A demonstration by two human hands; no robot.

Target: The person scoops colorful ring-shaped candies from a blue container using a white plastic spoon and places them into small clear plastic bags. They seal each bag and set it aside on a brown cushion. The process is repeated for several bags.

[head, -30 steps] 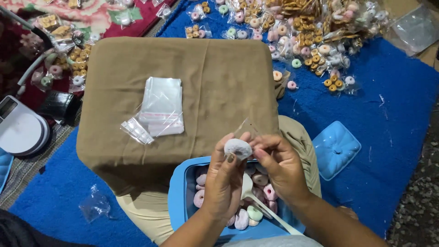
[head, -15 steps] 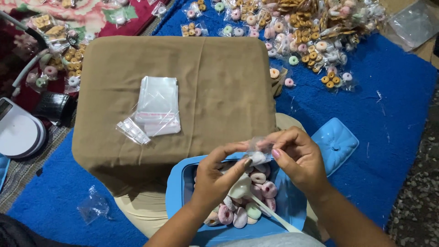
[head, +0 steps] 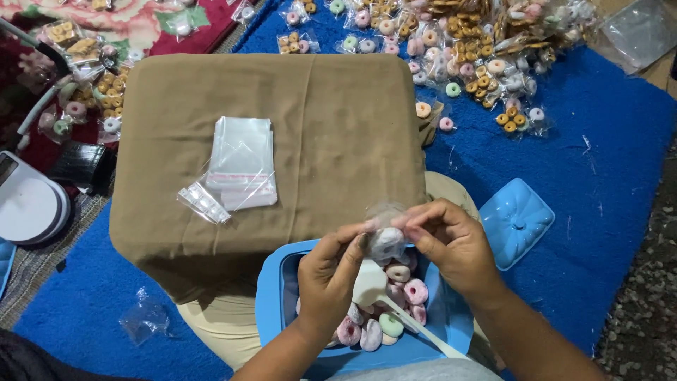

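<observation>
Head view: I judge bagging underway, left hand (head: 331, 271) and right hand (head: 451, 243) both pinching a clear bag (head: 386, 238) holding a ring sweet above the blue tub (head: 275, 310); sealing should follow.

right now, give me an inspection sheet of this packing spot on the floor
surface: brown cloth-covered low table on a blue mat
job's things: small clear plastic bag with a pale sugared ring sweet; open blue tub of pastel ring sweets with a white scoop
clutter: stack of clear bags; blue tub lid; bagged sweets
grippers: left hand and right hand both pinch the bag
cables: nothing seen
surroundings: white scale, patterned rug
</observation>
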